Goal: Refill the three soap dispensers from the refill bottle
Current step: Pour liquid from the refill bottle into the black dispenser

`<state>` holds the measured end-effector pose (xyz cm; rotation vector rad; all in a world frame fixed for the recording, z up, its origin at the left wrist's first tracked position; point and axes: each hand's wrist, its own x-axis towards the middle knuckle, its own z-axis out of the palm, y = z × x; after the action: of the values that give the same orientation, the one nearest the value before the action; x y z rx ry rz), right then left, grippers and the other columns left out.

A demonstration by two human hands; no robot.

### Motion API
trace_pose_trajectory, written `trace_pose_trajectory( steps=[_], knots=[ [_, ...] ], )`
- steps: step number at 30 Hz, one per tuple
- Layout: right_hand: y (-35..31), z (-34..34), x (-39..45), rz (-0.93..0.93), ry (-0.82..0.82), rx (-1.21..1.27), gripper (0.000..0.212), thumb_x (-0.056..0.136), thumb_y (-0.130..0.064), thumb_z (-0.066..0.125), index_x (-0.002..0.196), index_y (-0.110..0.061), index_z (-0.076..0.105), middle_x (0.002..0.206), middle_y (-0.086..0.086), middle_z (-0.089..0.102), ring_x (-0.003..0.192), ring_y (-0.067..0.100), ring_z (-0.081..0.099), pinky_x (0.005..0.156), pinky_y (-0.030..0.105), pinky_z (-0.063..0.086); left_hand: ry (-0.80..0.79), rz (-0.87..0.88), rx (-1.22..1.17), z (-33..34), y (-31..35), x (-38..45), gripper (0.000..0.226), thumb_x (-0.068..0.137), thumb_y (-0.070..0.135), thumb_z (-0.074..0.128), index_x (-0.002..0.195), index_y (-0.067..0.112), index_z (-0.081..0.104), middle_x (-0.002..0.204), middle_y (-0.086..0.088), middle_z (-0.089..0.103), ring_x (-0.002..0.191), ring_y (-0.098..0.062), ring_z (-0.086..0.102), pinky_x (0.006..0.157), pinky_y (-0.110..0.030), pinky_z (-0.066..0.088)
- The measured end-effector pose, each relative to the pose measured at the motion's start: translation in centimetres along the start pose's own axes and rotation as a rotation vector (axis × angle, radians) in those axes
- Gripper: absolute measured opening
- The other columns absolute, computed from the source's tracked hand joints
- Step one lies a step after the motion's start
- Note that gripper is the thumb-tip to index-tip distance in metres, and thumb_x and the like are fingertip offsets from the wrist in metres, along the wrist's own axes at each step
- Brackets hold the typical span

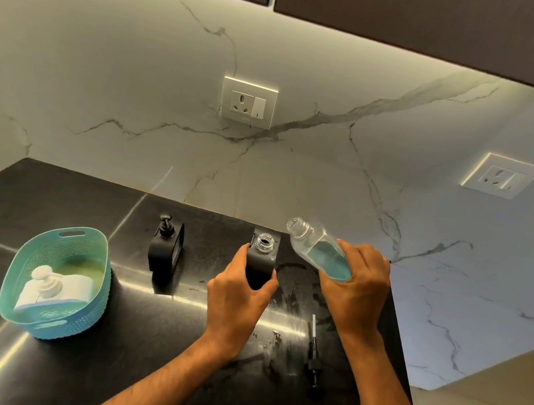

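Black countertop (50,204), marble backsplash. Left hand (237,298) gripping open dispenser (261,260), steadying; right hand (355,285) grasping refill bottle (319,248), tilting toward neck for pouring.

No readable text, labels, brands or numbers appear on anything.

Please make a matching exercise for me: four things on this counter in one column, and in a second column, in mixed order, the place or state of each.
Things:
1. refill bottle
2. open black dispenser
3. white dispenser
4. loose pump

Places or states:
A. lying inside the teal basket
B. lying on the counter, to the right
C. tilted in the right hand, cap off
D. upright, pump off, held by the left hand

Pairs: 1-C, 2-D, 3-A, 4-B
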<state>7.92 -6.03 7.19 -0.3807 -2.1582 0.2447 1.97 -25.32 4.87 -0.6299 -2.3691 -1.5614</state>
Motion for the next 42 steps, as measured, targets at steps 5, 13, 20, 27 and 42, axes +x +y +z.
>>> trace_pose_trajectory(
  steps=[5, 13, 20, 27, 42],
  knots=[
    [-1.0, -0.4, 0.1, -0.071, -0.032, -0.069, 0.053, 0.067, -0.014, 0.093, 0.114, -0.007, 0.073, 0.098, 0.007, 0.065, 0.089, 0.023, 0.057, 0.075, 0.031, 0.045, -0.010, 0.027, 0.007, -0.7, -0.1, -0.1, 0.054, 0.087, 0.036, 0.079, 0.132, 0.017, 0.056, 0.106, 0.006, 0.070, 0.088, -0.008, 0.069, 0.074, -0.021, 0.061],
    [-2.4, -0.6, 0.1, -0.123, -0.066, -0.128, 0.057, 0.063, -0.013, 0.093, 0.115, -0.004, 0.072, 0.100, 0.009, 0.065, 0.090, 0.027, 0.058, 0.078, 0.027, 0.037, -0.010, 0.040, 0.016, -1.4, -0.1, -0.1, 0.060, 0.086, 0.035, 0.081, 0.136, 0.015, 0.055, 0.110, 0.004, 0.070, 0.092, -0.011, 0.069, 0.078, -0.017, 0.059],
    [-3.0, -0.7, 0.4, -0.155, -0.084, -0.156, 0.058, 0.061, -0.013, 0.094, 0.114, -0.004, 0.072, 0.100, 0.011, 0.066, 0.091, 0.028, 0.057, 0.078, 0.031, 0.039, -0.014, 0.050, 0.013, -1.7, -0.4, 0.0, 0.060, 0.085, 0.036, 0.081, 0.136, 0.014, 0.055, 0.111, 0.003, 0.070, 0.093, -0.011, 0.070, 0.078, -0.014, 0.058],
    [-3.2, -0.9, 0.7, -0.177, -0.096, -0.169, 0.059, 0.060, -0.011, 0.095, 0.113, -0.004, 0.072, 0.101, 0.012, 0.067, 0.093, 0.028, 0.057, 0.077, 0.034, 0.042, -0.035, 0.062, 0.064, -1.7, -1.1, 0.0, 0.068, 0.085, 0.039, 0.080, 0.141, 0.012, 0.052, 0.113, -0.001, 0.071, 0.094, -0.014, 0.071, 0.079, -0.025, 0.062],
    [-3.2, -1.6, 1.1, -0.216, -0.127, -0.184, 0.063, 0.057, -0.014, 0.098, 0.113, -0.004, 0.072, 0.103, 0.013, 0.068, 0.097, 0.028, 0.055, 0.074, 0.040, 0.049, -0.059, 0.073, 0.100, -1.8, -1.2, 0.0, 0.073, 0.084, 0.035, 0.082, 0.144, 0.009, 0.050, 0.115, -0.003, 0.073, 0.095, -0.018, 0.073, 0.082, -0.028, 0.062]
  ],
)
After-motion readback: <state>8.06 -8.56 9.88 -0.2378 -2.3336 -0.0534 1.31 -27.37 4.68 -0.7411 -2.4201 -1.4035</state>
